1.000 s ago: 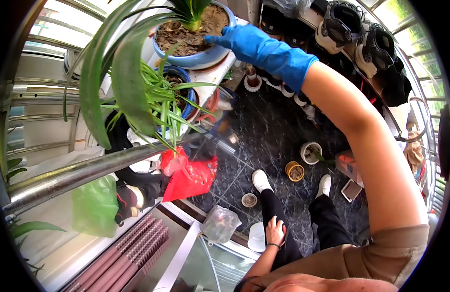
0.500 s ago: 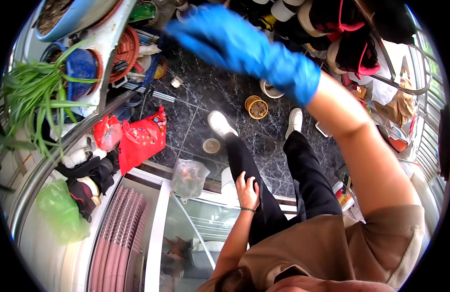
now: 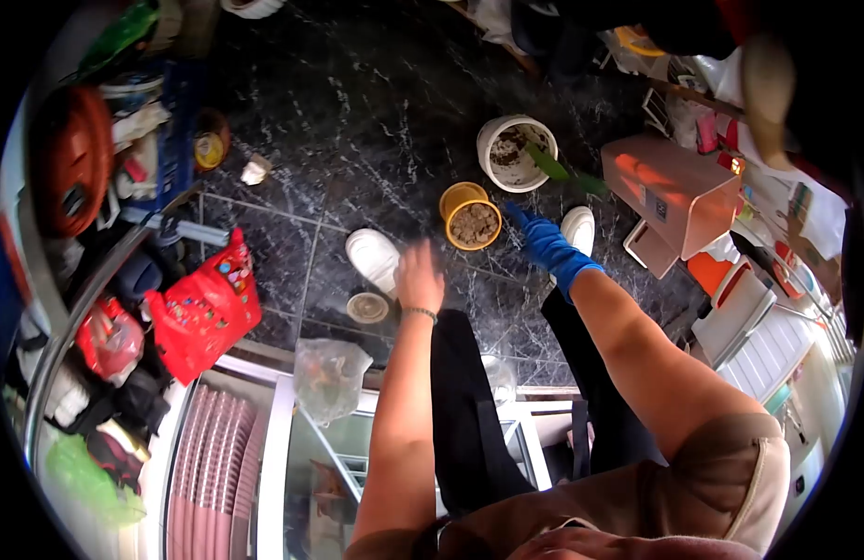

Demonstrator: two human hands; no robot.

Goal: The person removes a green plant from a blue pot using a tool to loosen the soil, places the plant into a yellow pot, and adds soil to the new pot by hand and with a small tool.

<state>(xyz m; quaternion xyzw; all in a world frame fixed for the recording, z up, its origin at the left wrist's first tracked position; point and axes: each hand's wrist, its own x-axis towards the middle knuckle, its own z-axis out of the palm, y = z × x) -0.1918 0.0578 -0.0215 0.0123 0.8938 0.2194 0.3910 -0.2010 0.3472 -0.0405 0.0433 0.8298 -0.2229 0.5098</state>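
Observation:
My right hand (image 3: 547, 245), in a blue rubber glove, reaches down just right of a small yellow pot (image 3: 475, 225) filled with dry brown soil. Its fingers look stretched out, and nothing shows in them. My left hand (image 3: 420, 275) is bare, with a bracelet at the wrist; it hovers left of the pot near my white shoe (image 3: 372, 259), fingers smeared by motion. Behind the yellow pot stands a white pot (image 3: 492, 149) with soil stuck inside. A green leaf (image 3: 547, 163) lies across its right rim.
A clear round dish (image 3: 367, 308) sits on the dark tiled floor (image 3: 357, 121). Left are a red bag (image 3: 208, 303), a clear plastic bag (image 3: 331, 378) and a metal rail (image 3: 86, 345). A pink bin (image 3: 674, 196) and a white folding stool (image 3: 758, 327) stand right.
My gloved right hand has come down from the upper area to beside the yellow pot. My left hand has left my knee and moved forward. The view has tilted, showing the white pot fully.

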